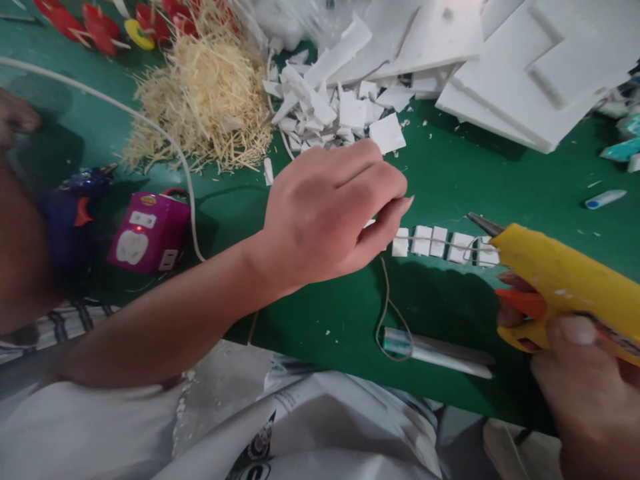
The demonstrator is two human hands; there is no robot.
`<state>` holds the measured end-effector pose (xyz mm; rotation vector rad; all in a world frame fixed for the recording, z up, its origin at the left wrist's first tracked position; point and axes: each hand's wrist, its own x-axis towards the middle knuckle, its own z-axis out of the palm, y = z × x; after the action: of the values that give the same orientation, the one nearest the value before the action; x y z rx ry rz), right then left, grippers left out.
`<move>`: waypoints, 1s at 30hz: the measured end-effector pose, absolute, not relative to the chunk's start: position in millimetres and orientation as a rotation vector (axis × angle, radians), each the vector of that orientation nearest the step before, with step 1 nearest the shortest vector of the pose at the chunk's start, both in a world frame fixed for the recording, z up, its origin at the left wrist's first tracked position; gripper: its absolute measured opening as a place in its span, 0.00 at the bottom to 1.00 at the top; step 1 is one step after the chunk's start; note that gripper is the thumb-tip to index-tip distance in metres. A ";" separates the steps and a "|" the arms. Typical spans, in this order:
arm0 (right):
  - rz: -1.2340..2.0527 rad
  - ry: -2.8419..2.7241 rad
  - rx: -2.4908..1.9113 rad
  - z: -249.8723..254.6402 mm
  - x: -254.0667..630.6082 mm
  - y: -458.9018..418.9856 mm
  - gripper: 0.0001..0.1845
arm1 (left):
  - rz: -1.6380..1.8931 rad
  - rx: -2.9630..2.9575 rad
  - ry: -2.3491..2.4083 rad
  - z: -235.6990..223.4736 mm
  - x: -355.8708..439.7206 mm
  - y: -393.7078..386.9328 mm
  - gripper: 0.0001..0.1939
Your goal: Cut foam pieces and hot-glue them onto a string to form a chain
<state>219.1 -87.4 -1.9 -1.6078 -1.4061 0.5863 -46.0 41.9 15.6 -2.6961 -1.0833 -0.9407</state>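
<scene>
Running this from the remote seat: row of white foam pieces sits centre-right of the frame, long axis roughly left to right with a slight dip rightward, thin twine strung along it and looping down below its left end. Left hand covers the left end, so that side is nearer to it; the pieces run off rightward from its fingers. Those fingers are curled in, fingertips close together, but I can't tell whether they pinch the twine, a piece or nothing. Right hand, lower right, is wrapped around a yellow hot glue gun, fingers by the orange trigger, with the metal nozzle pointing left beside the row's right end. White tube lies under the loop. Surface is a green tabletop. Upper left: red pieces and a straw-coloured shred pile; top centre, foam scraps; upper right, foam sheets. Left side: magenta power socket, blue glue gun, another person's arm. Pale floor shows at bottom.
</scene>
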 end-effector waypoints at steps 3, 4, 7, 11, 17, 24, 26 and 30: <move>0.543 -1.444 -1.484 1.6 218.3 -79.2 0.11 | -0.916 -2.675 -1.054 12.6 -46.9 42.7 0.13; 0.517 -1.446 -1.487 1.6 218.3 -77.3 0.12 | -0.926 -2.670 -1.012 11.2 -47.2 43.2 0.12; 0.439 -1.411 -1.556 -1.0 218.6 -75.6 0.14 | -0.954 -2.653 -0.934 7.3 -47.5 45.5 0.11; 0.295 -1.385 -1.606 -4.5 220.2 -79.5 0.17 | -1.006 -2.661 -0.913 4.5 -47.6 48.7 0.11; 0.260 -1.360 -1.731 -5.8 222.0 -83.9 0.22 | -0.997 -2.677 -0.905 2.8 -47.1 49.9 0.10; 0.439 -1.192 -2.018 23.0 193.0 -91.3 0.20 | -1.006 -2.672 -0.876 1.4 -46.1 50.6 0.10; 0.480 -1.208 -2.045 32.8 186.3 -94.1 0.15 | -0.973 -2.684 -0.904 1.3 -45.7 50.0 0.10; 0.418 -1.282 -2.080 38.5 188.2 -101.3 0.11 | -0.952 -2.718 -0.922 1.3 -45.1 47.9 0.12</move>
<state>188.2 -101.3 38.5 -2.0800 -1.2824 0.4176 -45.1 47.9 1.3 -2.7179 -0.9220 -0.9517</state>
